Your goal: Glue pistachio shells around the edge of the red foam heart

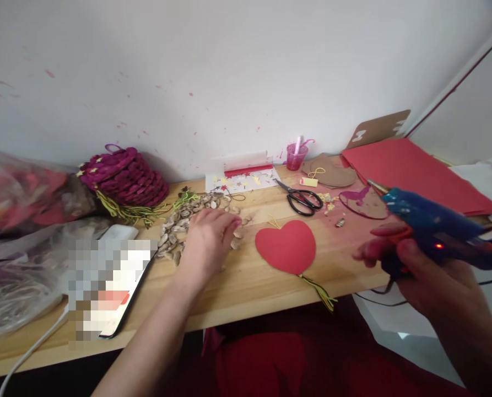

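Note:
In my right hand (431,275) is a blue hot glue gun (431,212), its nozzle pointing left and a small red light lit on its side. My left hand (210,240) hovers at the right edge of a heap of brownish shells (179,226), fingers drawn together; whatever they hold is hidden. Between both hands lies a red heart (286,246), flat on the wooden table, with a yellow loop on top and a yellow-and-dark tassel (320,292) hanging over the table's front edge.
Black scissors (301,199), a heart-shaped cardboard piece (363,203) and red sheets (419,171) lie behind. A purple cup (296,157) stands by the wall. A purple shell-covered piece (125,179), a phone (122,286) and plastic bags (26,275) are left.

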The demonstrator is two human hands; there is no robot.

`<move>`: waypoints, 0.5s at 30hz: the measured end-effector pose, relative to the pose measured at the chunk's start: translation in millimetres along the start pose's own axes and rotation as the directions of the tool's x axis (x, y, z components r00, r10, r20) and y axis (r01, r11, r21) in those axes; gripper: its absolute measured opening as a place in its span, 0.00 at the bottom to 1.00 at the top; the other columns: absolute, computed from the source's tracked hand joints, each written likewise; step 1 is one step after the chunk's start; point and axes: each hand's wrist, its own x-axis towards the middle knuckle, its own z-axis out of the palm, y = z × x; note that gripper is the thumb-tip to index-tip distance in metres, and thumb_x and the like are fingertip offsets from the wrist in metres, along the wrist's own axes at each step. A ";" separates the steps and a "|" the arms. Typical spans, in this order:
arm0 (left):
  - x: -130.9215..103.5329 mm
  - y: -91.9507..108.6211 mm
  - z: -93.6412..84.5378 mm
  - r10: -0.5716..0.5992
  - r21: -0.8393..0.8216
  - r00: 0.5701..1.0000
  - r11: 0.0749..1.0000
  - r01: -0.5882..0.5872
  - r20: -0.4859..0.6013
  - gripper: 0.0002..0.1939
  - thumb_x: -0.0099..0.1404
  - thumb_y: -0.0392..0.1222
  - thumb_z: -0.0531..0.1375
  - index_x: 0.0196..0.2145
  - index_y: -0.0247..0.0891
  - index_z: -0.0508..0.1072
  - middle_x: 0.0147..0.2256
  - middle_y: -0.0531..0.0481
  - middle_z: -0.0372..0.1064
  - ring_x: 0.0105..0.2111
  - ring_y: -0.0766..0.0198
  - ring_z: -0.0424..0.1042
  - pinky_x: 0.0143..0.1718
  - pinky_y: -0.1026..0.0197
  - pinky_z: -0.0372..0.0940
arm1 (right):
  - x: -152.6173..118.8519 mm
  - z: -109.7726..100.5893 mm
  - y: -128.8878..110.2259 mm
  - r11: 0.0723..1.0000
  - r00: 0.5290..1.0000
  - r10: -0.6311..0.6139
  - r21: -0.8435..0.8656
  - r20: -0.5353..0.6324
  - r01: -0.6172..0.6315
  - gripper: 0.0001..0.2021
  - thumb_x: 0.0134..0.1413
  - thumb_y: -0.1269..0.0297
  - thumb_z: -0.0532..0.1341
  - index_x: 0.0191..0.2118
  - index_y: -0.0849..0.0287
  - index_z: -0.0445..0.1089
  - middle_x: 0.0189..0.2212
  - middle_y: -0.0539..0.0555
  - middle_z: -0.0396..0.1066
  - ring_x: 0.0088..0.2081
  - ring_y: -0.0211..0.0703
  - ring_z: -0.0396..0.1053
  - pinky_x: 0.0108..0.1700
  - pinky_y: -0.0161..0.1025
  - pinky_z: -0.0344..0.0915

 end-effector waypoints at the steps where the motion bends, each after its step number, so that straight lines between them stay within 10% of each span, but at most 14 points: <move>1: 6.2 -1.7 -5.0 -0.021 0.037 1.000 0.999 0.021 0.007 0.10 0.72 0.36 0.57 0.42 0.40 0.79 0.40 0.46 0.79 0.42 0.54 0.73 0.49 0.49 0.66 | -1.2 -1.4 0.1 0.999 0.999 0.010 -0.052 0.045 -0.008 0.11 0.60 0.50 0.64 0.42 0.48 0.76 0.24 0.50 0.75 0.30 0.45 0.76 0.33 0.39 0.73; 8: 48.5 21.0 -8.2 -0.260 0.307 0.943 0.933 0.189 0.209 0.15 0.71 0.49 0.57 0.33 0.41 0.80 0.31 0.45 0.79 0.34 0.52 0.76 0.37 0.55 0.65 | -6.9 -4.2 16.9 0.903 0.990 0.024 -0.428 0.141 0.039 0.12 0.62 0.49 0.61 0.44 0.48 0.75 0.23 0.50 0.74 0.27 0.46 0.73 0.29 0.41 0.71; 15: 50.7 0.8 11.2 -0.296 0.218 0.933 0.943 0.252 0.204 0.11 0.68 0.43 0.58 0.38 0.43 0.81 0.37 0.48 0.81 0.38 0.55 0.77 0.40 0.58 0.65 | 3.6 -7.7 -17.9 0.967 0.990 0.052 -0.253 0.134 -0.017 0.12 0.62 0.48 0.62 0.42 0.48 0.75 0.19 0.48 0.69 0.23 0.44 0.70 0.26 0.41 0.68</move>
